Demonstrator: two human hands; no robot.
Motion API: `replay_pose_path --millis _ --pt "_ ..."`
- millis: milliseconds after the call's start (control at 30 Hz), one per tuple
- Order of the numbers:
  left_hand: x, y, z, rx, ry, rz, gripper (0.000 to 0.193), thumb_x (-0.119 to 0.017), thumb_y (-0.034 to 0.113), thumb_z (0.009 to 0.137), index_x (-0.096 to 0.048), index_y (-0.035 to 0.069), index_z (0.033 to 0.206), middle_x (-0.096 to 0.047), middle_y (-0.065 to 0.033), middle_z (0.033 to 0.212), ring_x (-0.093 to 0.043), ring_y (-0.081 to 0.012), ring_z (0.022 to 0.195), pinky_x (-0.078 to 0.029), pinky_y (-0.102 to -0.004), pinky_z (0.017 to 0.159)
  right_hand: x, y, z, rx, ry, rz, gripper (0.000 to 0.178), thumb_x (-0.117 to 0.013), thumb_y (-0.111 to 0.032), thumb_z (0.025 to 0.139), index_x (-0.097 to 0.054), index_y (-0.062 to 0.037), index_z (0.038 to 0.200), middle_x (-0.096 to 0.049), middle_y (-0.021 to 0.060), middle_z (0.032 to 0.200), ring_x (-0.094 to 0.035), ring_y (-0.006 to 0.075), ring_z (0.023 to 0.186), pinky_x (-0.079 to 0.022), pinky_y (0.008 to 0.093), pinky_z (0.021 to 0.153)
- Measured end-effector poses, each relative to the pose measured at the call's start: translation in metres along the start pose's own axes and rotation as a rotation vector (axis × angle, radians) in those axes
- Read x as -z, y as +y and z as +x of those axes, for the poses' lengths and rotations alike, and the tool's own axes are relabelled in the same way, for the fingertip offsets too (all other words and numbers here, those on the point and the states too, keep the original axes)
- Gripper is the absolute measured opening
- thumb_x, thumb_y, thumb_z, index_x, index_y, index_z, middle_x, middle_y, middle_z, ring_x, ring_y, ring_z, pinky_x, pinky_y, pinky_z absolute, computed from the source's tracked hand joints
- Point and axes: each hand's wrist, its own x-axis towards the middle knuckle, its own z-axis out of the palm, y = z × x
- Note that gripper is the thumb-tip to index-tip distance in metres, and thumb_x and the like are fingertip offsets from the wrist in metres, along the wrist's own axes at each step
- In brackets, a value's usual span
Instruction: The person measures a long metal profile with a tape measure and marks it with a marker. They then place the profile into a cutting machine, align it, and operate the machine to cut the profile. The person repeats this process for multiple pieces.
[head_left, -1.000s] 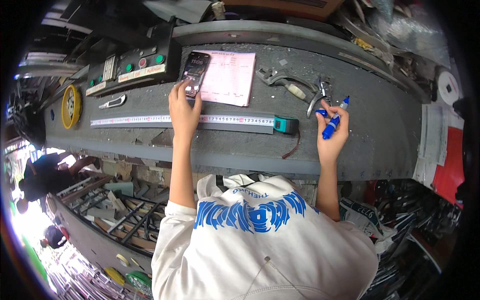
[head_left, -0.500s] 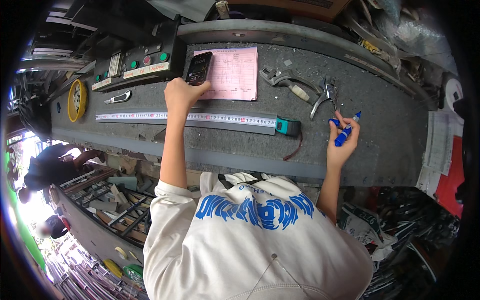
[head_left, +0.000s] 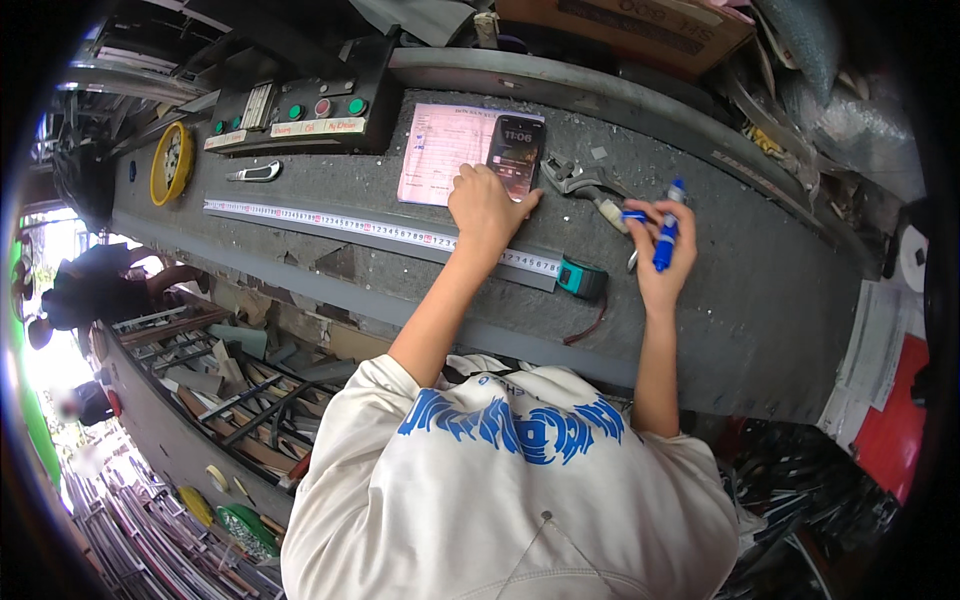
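My left hand is closed on the lower end of a black phone with its screen lit. The phone covers the right side of a pink printed form. My right hand holds a blue marker upright, its tip pointing up. A blue marker cap shows at the fingers of the same hand. Below my left hand, a tape measure has its blade drawn out along a grey metal strip; my wrist hides part of the blade. A grey hand tool lies between the phone and my right hand.
A black control box with coloured buttons stands at the back left of the grey bench. Nearby are a utility knife and a yellow round tray. Left of me, a cart holds metal offcuts; a person is beyond.
My left hand has moved right with the phone, from the form's left part to its right edge. My right hand has shifted slightly left and up, now blocking most of the pliers.
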Motion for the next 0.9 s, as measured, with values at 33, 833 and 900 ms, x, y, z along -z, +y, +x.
replay_pose_path --millis 33,833,900 --pt "0.002 0.001 -0.001 0.001 -0.028 0.047 0.078 -0.080 0.064 0.064 -0.065 -0.009 0.086 -0.063 -0.0210 0.091 -0.065 -0.0365 0.085 -0.055 -0.0427 0.068 -0.007 0.000 0.010 -0.043 -0.108 0.090 0.036 -0.066 0.009 0.087 -0.047 -0.0027 0.115 -0.069 0.0185 0.108 -0.068 0.0196 0.097 -0.055 0.0290 0.084" --pt "0.053 -0.123 -0.113 0.665 -1.042 -2.019 0.031 -0.044 0.030 0.106 -0.057 0.001 0.108 -0.061 -0.0067 0.093 -0.062 -0.0181 0.086 -0.053 -0.0284 0.081 -0.069 -0.069 -0.084 0.159 0.060 -0.162 0.022 -0.066 0.001 0.091 -0.054 0.0012 0.110 -0.072 0.0176 0.096 -0.072 0.0229 0.093 -0.055 0.0315 0.083" --pt "0.052 -0.142 -0.107 0.649 -1.138 -2.159 0.030 -0.039 0.034 0.106 -0.045 0.011 0.087 -0.045 -0.0013 0.080 -0.052 -0.0158 0.074 -0.048 -0.0289 0.074 -0.070 -0.067 -0.087 0.114 0.148 -0.236 0.017 -0.059 -0.001 0.096 -0.051 0.0016 0.112 -0.071 0.0188 0.095 -0.071 0.0216 0.091 -0.055 0.0313 0.083"
